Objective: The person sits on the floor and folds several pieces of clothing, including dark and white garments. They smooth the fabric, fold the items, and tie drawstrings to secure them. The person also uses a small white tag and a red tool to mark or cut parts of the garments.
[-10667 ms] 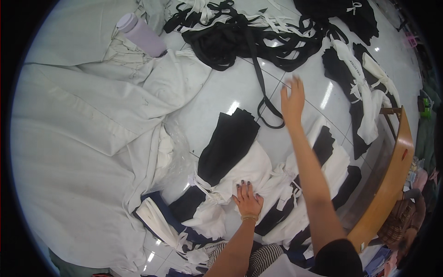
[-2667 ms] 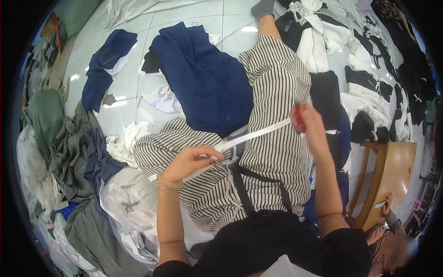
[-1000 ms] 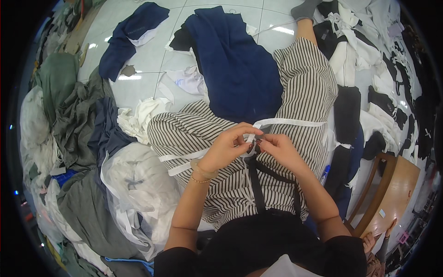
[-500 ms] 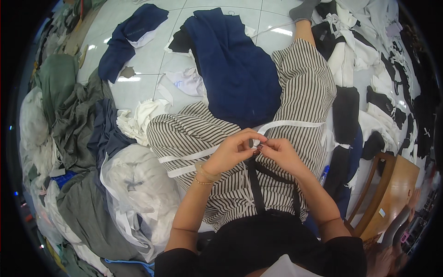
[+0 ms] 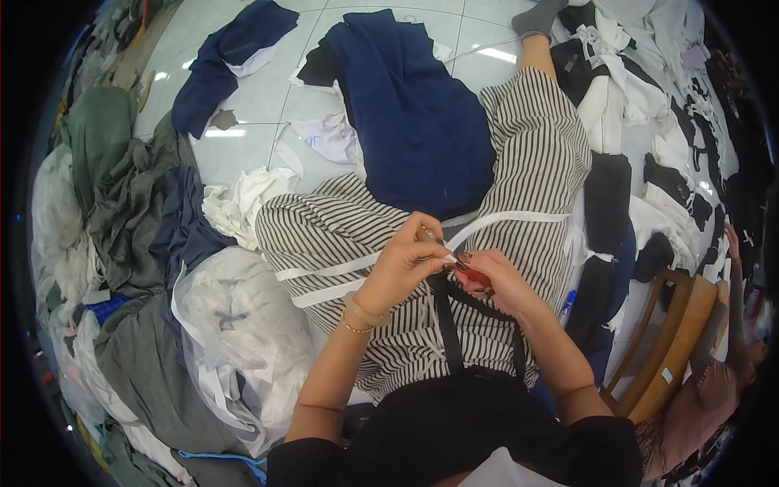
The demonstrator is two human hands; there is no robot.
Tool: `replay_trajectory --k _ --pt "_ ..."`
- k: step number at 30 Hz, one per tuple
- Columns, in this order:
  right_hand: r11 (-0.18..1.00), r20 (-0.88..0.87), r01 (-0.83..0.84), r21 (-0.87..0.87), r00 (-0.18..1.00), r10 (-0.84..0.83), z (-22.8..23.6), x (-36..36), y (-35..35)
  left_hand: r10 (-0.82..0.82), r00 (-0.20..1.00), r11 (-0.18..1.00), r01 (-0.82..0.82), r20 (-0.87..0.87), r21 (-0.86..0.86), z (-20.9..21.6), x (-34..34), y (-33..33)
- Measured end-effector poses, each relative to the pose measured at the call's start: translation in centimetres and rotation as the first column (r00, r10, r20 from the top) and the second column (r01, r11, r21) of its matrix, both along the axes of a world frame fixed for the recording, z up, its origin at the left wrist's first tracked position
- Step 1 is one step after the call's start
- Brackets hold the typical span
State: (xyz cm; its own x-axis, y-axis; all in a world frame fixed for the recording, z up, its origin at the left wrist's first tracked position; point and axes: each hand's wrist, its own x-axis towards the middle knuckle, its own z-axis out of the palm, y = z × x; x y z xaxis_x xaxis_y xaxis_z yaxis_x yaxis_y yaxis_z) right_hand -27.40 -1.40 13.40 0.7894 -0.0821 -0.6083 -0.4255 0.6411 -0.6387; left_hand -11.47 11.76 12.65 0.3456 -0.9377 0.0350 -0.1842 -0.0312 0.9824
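Over my lap, on striped trousers (image 5: 535,146), runs a flat white band (image 5: 511,217). My left hand (image 5: 403,264) is closed in a pinch on the band. Just to its right, and nearly touching it, my right hand (image 5: 501,280) is closed around small red-handled snips (image 5: 473,278). Their dark tip points at the band between my fingers; whether the blades touch it I cannot tell. More of the band lies in two strips across my left thigh. A navy garment (image 5: 414,122) is spread between my legs, just beyond my hands.
Grey-green cloth (image 5: 150,365) and a clear bag of white fabric (image 5: 251,325) are heaped at left. Black and white pieces (image 5: 608,195) cover the right side. A wooden stool (image 5: 669,349) stands at lower right, beside another person's arm (image 5: 710,325). Another navy piece (image 5: 235,57) lies far left.
My right hand has turned, bringing the red snips into sight. My left fingers have shifted slightly along the band. At the right, the other person has moved beside the stool.
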Motion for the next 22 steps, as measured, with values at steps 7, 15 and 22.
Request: replay_trajectory --k 7,15,22 --pt "0.993 -0.052 0.022 0.116 0.999 -0.016 0.4 -0.2 0.4 -0.048 0.998 0.997 0.050 -0.026 0.051 -0.2 -0.3 0.5" --pt "0.995 -0.088 0.032 0.093 0.996 -0.024 1.0 0.0 0.6 -0.107 0.960 0.973 0.155 -0.260 0.173 0.6 0.1 0.8" --pt "0.993 -0.030 0.045 0.111 0.999 -0.042 -0.2 -0.5 1.8 -0.162 0.971 0.980 0.180 -0.178 0.088 0.5 0.7 1.2"
